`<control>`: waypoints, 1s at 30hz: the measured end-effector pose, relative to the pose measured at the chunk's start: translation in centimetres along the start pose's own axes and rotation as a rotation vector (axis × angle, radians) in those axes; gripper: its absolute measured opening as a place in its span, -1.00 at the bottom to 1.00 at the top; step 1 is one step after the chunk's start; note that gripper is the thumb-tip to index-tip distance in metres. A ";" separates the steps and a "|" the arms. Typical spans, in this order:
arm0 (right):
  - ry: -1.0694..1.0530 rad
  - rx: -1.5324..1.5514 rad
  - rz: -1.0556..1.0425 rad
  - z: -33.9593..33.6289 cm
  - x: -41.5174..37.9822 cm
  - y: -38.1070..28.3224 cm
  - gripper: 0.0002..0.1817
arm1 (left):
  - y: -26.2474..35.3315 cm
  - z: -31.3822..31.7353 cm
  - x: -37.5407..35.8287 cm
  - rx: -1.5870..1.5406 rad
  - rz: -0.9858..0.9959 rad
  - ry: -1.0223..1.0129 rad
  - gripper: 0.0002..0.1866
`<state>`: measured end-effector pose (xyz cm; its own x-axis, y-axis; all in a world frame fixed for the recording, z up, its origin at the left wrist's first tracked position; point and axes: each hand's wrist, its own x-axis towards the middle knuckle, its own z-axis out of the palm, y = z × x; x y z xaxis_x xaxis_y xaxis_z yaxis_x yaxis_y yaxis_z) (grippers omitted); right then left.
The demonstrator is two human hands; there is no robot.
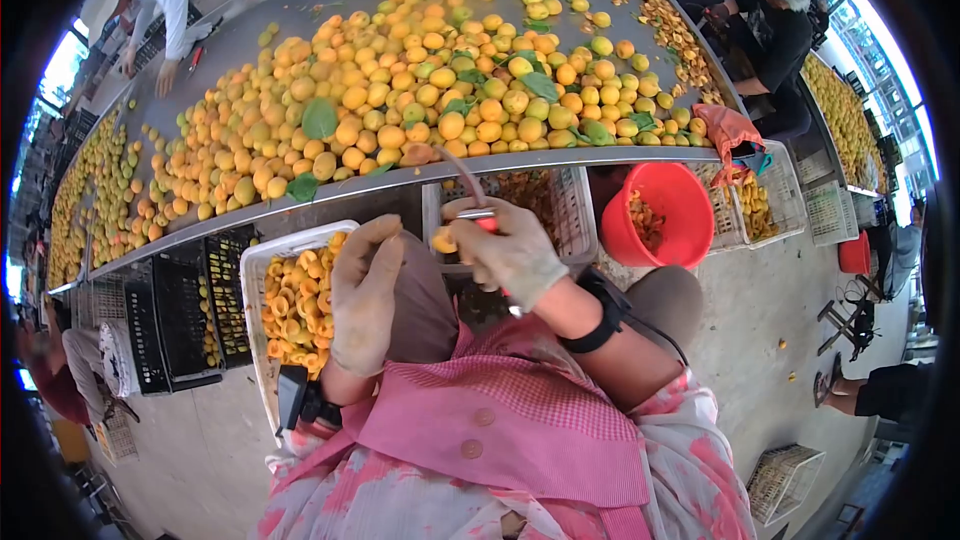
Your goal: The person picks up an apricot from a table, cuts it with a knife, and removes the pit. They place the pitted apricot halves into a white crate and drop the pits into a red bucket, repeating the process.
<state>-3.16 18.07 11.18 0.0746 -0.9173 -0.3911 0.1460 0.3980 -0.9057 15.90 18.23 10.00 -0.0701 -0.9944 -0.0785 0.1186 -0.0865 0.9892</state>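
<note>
My right hand (515, 252), in a pale glove, is closed around a knife (462, 178) with a red handle and a curved blade pointing up toward the table edge. An orange apricot piece (443, 240) shows at the fingertips of that hand. My left hand (362, 290), gloved too, is raised to the left of it, thumb and fingers apart with nothing between them. Just beside and below the left hand stands a white crate (262, 340) of cut apricot halves (295, 305). Whole apricots (400, 90) lie heaped over the metal table (350, 190) in front.
Between my knees and the table stands a grey crate (580, 210) with scraps. Right of it are a red bucket (640, 230) and a crate (790, 205) with a red bag (735, 130) over its edge. Black crates (180, 320) stand left. People (775, 50) work around the table.
</note>
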 end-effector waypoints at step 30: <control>0.435 0.212 -0.027 -22.5 -4.0 1.7 -0.77 | -8.3 24.4 19.1 1.036 0.765 -0.516 -0.55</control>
<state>-25.40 22.22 7.51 -0.3445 -0.8288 -0.4410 0.3432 0.3260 -0.8809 -10.60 1.41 3.32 -0.7029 -0.6201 0.3484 -0.4721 0.7732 0.4234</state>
